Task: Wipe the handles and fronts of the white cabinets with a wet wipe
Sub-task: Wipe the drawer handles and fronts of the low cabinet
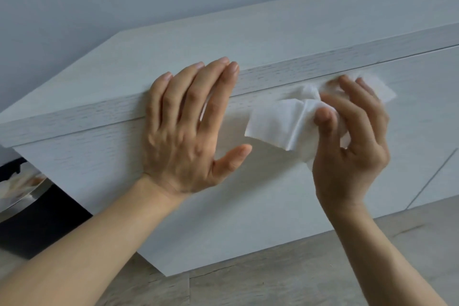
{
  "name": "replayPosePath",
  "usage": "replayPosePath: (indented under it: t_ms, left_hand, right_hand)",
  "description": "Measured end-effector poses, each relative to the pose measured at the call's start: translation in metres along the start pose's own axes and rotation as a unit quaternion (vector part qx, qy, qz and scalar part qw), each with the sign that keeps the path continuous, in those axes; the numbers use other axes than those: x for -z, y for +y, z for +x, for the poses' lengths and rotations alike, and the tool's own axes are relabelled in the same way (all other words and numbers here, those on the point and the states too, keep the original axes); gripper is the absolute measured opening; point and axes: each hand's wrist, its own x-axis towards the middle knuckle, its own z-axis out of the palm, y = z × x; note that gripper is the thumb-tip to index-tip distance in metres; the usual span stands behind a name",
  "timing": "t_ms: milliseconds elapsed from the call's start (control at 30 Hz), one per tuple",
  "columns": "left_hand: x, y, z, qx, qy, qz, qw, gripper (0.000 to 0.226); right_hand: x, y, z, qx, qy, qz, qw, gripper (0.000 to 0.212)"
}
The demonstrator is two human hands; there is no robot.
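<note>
Wet wipe (280,122), crumpled and partly folded, pressed against the upper part of the cabinet front (248,194), just under the seam below the top board (298,74). Pinched there in the right hand (352,136): fingers (357,97) and thumb clenched on the bunched middle of the wipe, loose corners sticking out to either side. Slightly blurred at the fingertips, so likely caught mid-stroke along the seam.

Left of the wipe, left hand (188,131) laid flat on the cabinet front, fingers (211,87) released and spread, tips reaching up over the edge of the top board; holding nothing, seemingly only steadying.

No handle seen anywhere on this front. Right of the wipe, a thin slanted gap (432,179) marking the next door. Below the cabinet, wood-look floor (273,268); beyond its left end, something dark and shiny (22,196), too unclear to name.

Step in hand, by the look of it: wiping the top strip of the front. Next move probably called for carrying the wipe sideways along the seam with even pressure, then down across the broad lower panel.
</note>
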Motion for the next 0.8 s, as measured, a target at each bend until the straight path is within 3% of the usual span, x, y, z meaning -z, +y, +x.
replayPosePath:
  t_ms: [100, 233, 300, 467, 600, 800]
  left_hand:
    - [0.004, -0.002, -0.001, 0.007, -0.026, -0.013, 1.000, 0.076]
    - [0.031, 0.006, 0.001, 0.055, -0.136, -0.103, 0.984, 0.075]
    - [0.053, 0.008, 0.007, 0.081, -0.210, -0.151, 0.963, 0.073]
    - [0.095, 0.011, 0.064, 0.130, -0.312, -0.145, 0.930, 0.064]
    - [0.104, 0.048, 0.145, 0.107, -0.315, -0.182, 0.925, 0.057]
    - [0.084, 0.144, 0.249, 0.026, -0.275, -0.283, 0.919, 0.050]
  right_hand:
    - [0.020, 0.004, 0.015, -0.123, 0.017, 0.008, 0.992, 0.008]
    - [0.069, 0.005, 0.050, -0.284, 0.043, -0.010, 0.958, 0.049]
    - [0.101, -0.004, 0.078, -0.334, 0.039, -0.033, 0.941, 0.045]
    - [0.178, -0.034, 0.182, -0.394, -0.002, -0.138, 0.909, 0.011]
    - [0.244, -0.029, 0.280, -0.409, -0.052, -0.194, 0.890, 0.013]
    - [0.327, 0.043, 0.369, -0.402, -0.168, -0.311, 0.845, 0.019]
